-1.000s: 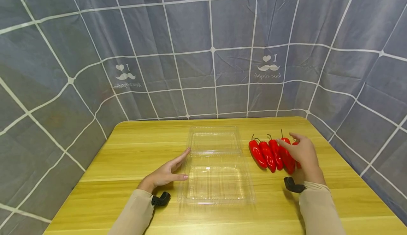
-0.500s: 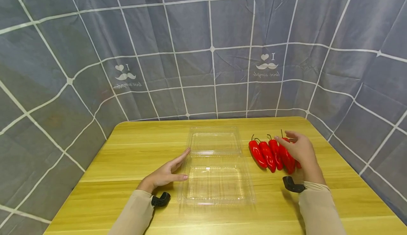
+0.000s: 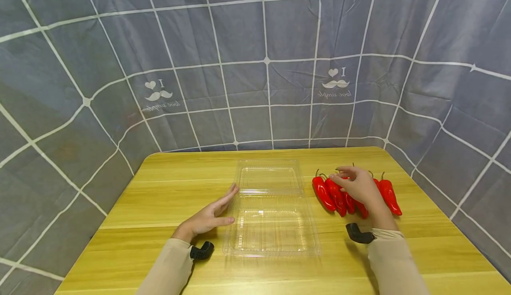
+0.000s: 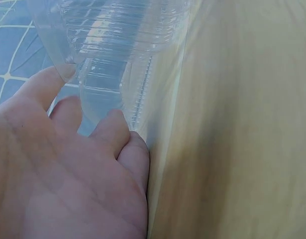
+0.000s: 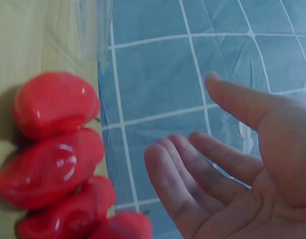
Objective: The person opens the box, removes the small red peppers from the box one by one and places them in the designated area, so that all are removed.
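A clear plastic clamshell box (image 3: 275, 254) lies unfolded on the wooden table, its lid (image 3: 269, 177) flat behind the base. At its left side rests my left hand (image 3: 207, 216), fingers extended; in the left wrist view a fingertip of this hand (image 4: 78, 164) touches the box (image 4: 128, 30). My right hand (image 3: 361, 188) hovers over a row of red peppers, in front of the middle ones. The leftmost pepper (image 3: 323, 194) and the rightmost pepper (image 3: 390, 197) show fully. In the right wrist view, the relaxed right hand (image 5: 217, 184) holds nothing, apart from the peppers (image 5: 55, 169).
A yellow wood-grain table (image 3: 159, 197) carries everything. Behind it and at both sides hangs a grey-blue curtain (image 3: 247, 86) with white grid lines. A dark device sits on each wrist, such as the right wrist device (image 3: 359, 234).
My right hand has moved left along the pepper row, uncovering the rightmost peppers and covering the middle ones. The left hand and the clamshell box stay nearly as they were.
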Action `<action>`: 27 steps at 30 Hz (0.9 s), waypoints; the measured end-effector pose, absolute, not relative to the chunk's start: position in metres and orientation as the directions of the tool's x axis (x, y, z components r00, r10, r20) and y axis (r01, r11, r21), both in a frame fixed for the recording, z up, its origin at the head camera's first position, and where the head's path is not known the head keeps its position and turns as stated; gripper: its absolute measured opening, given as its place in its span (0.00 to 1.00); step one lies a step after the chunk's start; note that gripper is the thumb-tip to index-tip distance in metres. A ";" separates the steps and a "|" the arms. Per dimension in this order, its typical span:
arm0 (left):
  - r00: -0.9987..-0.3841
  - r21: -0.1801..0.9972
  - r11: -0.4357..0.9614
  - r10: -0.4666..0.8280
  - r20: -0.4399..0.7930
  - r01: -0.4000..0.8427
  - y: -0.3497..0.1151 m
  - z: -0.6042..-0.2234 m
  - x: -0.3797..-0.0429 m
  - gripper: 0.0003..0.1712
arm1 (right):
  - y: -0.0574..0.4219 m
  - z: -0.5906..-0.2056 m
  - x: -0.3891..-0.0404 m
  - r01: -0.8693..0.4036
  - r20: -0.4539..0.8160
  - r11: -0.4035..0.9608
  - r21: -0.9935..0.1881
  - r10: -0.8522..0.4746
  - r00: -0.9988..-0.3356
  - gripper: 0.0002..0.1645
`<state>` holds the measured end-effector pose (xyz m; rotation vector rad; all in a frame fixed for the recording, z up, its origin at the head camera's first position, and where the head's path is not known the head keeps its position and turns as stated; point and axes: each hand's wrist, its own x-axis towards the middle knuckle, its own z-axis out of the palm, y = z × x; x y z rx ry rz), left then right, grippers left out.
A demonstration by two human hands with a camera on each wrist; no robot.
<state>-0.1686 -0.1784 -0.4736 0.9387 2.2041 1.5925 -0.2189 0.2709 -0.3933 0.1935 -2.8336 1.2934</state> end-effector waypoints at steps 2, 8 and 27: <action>-0.757 0.917 0.193 0.634 0.155 0.350 -0.179 -0.474 -0.168 0.49 | 0.267 -0.394 -0.220 -0.118 0.040 0.626 -0.771 -0.137 -0.990 0.40; -0.758 0.911 0.195 0.630 0.169 0.365 -0.180 -0.473 -0.168 0.51 | 0.255 -0.396 -0.221 -0.114 -0.015 0.600 -0.792 -0.205 -0.979 0.41; -0.798 0.853 0.360 0.594 0.103 0.378 -0.173 -0.479 -0.153 0.51 | 0.228 -0.422 -0.194 -0.651 0.517 0.690 -0.317 -0.450 -0.728 0.37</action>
